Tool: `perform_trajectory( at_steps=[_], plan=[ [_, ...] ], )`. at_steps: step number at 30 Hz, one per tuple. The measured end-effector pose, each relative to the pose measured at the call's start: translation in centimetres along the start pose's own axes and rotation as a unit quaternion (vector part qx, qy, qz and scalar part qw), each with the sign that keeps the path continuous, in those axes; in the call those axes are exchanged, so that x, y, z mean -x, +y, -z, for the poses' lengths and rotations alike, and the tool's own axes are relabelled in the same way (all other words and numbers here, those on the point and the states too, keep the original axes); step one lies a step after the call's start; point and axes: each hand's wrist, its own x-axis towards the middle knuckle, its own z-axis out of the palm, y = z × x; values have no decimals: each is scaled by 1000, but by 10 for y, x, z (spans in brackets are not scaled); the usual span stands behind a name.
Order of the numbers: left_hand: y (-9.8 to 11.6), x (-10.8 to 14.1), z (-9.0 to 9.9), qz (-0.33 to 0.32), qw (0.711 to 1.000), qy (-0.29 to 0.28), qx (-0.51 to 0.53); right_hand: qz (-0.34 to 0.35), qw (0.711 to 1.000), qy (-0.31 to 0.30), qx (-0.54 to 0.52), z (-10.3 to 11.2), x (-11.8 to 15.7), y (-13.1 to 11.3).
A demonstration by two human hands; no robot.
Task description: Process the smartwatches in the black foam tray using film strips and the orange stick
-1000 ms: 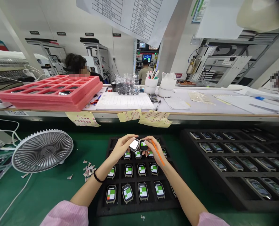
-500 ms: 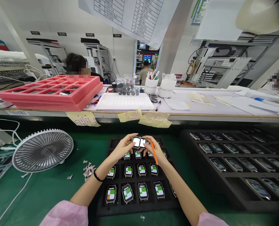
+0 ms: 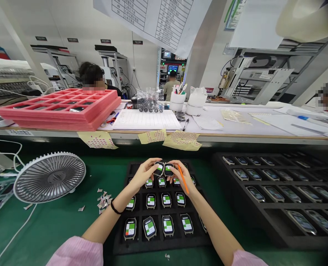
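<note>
My left hand [image 3: 146, 173] is closed on a smartwatch body [image 3: 159, 168] without a strap, its screen lit green and white. Close beside it, my right hand [image 3: 182, 176] grips a second smartwatch body [image 3: 168, 169] with a similar lit screen. An orange stick-like tool [image 3: 183, 179] also lies in the right hand, slanting back over it towards the wrist. Both hands are above the far part of a black foam tray [image 3: 141, 248], where several more lit watches sit in pockets, among them one watch [image 3: 168, 225] in the nearest row. The hands hide some pockets.
A second black tray of watches [image 3: 271, 229] stands to the right. On the left are a grey fan [image 3: 50, 177] and small paper scraps [image 3: 104, 201]. Beyond the mat runs a raised shelf [image 3: 208, 131] with a pink foam tray [image 3: 55, 120] on it. A person sits behind that tray.
The two held watch screens have gone from plain white to green and white. The watches have come slightly apart, and the orange tool has shifted a little towards me.
</note>
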Motion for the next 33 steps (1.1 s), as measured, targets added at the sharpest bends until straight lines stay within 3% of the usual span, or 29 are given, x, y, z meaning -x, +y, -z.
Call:
perform_trajectory(
  at_steps=[9,20,33],
  plan=[
    [-3,0,0,-8,1000,-11,7,6,1000,-4,4,-1,1,-4],
    [-1,-1,-2,16,999,23,-20,1,1000,9,23,-2,2,-2],
    [0,0,1,-11,999,-26,16,-7,999,-36,8,3,0,1]
  ],
)
